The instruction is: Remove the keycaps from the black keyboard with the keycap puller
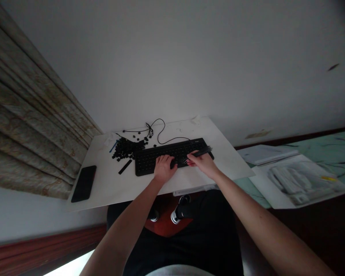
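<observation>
A black keyboard (149, 161) lies on the white tabletop, many of its keycaps off at the left. My left hand (164, 168) rests on its lower middle, fingers spread over the keys; a dark patch shows between thumb and forefinger, and I cannot make out whether it is a loose piece. In my closed right hand (202, 161) is a black keycap puller (201, 152), with thin wire loops at the keyboard and bristles at its upper end. Left of the keyboard, loose black keycaps (123, 148) are heaped, and a long spacebar (125, 166) lies below them.
A black phone (84, 184) lies at the table's left edge. The keyboard cable (161, 132) curls behind, near the wall. A thin blue stick (113, 147) touches the heap's left side. Papers (304, 180) lie on a green surface to the right; a curtain (31, 115) hangs at left.
</observation>
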Demonstrator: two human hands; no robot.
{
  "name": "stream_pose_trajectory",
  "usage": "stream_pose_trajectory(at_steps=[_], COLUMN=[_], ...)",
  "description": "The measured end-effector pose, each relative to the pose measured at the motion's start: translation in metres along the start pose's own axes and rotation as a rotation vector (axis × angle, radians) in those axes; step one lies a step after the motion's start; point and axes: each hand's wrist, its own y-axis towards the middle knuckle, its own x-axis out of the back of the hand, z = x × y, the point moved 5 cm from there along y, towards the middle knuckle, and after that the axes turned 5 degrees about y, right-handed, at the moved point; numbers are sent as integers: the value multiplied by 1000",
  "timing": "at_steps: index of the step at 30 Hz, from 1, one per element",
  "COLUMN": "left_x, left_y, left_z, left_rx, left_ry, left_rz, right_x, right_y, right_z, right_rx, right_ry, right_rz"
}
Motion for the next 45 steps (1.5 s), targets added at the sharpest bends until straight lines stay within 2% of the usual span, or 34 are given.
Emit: stream_pose_trajectory(at_steps=[2,5,18,20,24,27,34,45], left_x=[-1,-1,-1,-1,-2,-2,-5,-6], left_y=[-1,-1,-1,-1,0,0,0,2], left_z=[0,0,-2,-2,-3,-3,-4,-4], left_rx=[-9,-24,-13,-19,-36,-42,-107,-114], left_ry=[0,13,57,66,71,68,61,80], left_rz=[9,27,60,70,75,61,50,82], right_x=[-18,-31,-48,-47,-41,-39,-42,-53], right_y=[6,16,34,34,35,36,36,26], right_z=[2,4,22,21,13,7,1,24], right_rx=[-3,-2,119,125,65,75,103,193], right_ry=[-123,-271,-616,-613,-442,-378,-394,-594], right_rz=[61,110,288,302,322,340,314,275])
